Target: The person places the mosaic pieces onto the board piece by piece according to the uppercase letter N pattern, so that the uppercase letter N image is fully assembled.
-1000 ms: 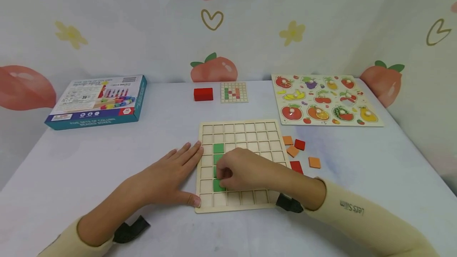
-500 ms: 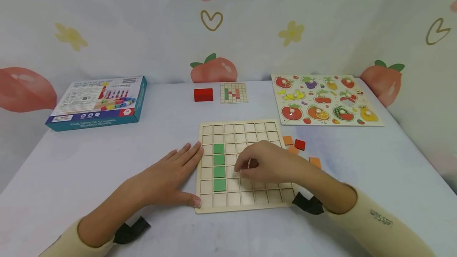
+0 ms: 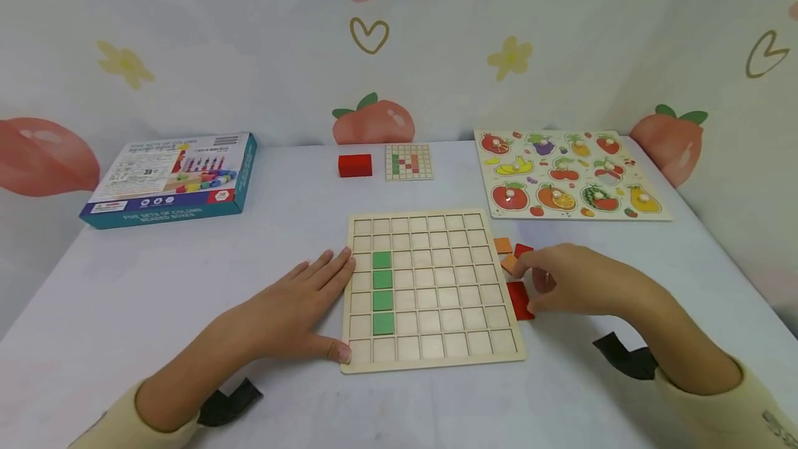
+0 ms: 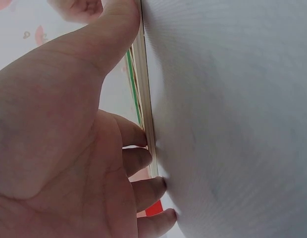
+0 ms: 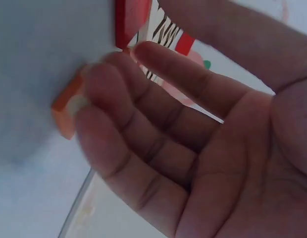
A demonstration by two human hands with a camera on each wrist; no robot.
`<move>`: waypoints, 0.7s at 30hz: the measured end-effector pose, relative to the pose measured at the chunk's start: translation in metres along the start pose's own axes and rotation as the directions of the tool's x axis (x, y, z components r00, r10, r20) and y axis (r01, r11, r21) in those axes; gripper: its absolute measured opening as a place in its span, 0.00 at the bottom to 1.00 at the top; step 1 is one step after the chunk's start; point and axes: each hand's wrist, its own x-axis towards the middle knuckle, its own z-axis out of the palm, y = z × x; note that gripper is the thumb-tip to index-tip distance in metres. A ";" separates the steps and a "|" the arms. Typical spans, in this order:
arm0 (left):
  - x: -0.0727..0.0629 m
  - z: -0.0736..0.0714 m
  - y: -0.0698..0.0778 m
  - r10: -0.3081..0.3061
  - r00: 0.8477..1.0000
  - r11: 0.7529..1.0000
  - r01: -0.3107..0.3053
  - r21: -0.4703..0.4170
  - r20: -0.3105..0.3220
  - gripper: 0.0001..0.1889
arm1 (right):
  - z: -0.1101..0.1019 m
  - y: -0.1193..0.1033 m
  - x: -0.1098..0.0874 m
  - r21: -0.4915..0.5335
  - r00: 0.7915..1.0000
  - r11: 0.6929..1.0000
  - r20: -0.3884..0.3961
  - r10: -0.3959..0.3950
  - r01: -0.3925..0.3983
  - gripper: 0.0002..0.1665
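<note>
A pale wooden grid board (image 3: 439,369) lies flat in the head view, with a column of several green tiles (image 3: 383,279) in its left part. My left hand (image 3: 280,314) rests against the board's left edge, fingers spread along it and thumb at the near corner. Right of the board, my right hand (image 3: 580,279) hovers over the loose tiles with fingers bent and thumb apart. A red tile (image 3: 519,300) lies by its thumb, an orange tile (image 3: 510,264) by its index finger. In the right wrist view, an orange tile (image 5: 64,111) shows behind the fingertips. Nothing is visibly pinched.
Another orange tile (image 3: 502,245) and a red tile (image 3: 524,250) lie beside the board. Behind it stand a red block (image 3: 355,165) and a small pattern card (image 3: 409,162). A fruit puzzle board (image 3: 570,179) lies back right; a blue-edged box (image 3: 171,179) lies back left.
My right hand has left the green tiles and moved right, off the board, to the loose red and orange tiles. My left hand has stayed at the board's edge.
</note>
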 end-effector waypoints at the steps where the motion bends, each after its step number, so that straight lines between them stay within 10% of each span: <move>1: 0.000 0.000 0.000 0.001 1.000 1.000 -0.001 0.001 -0.001 0.67 | 0.002 0.002 -0.001 -0.012 1.000 1.000 0.011 0.011 -0.011 0.21; 21: -0.001 0.000 0.000 0.004 1.000 1.000 -0.004 -0.012 -0.006 0.67 | 0.008 0.011 0.009 -0.038 0.989 0.999 -0.146 0.005 -0.011 0.17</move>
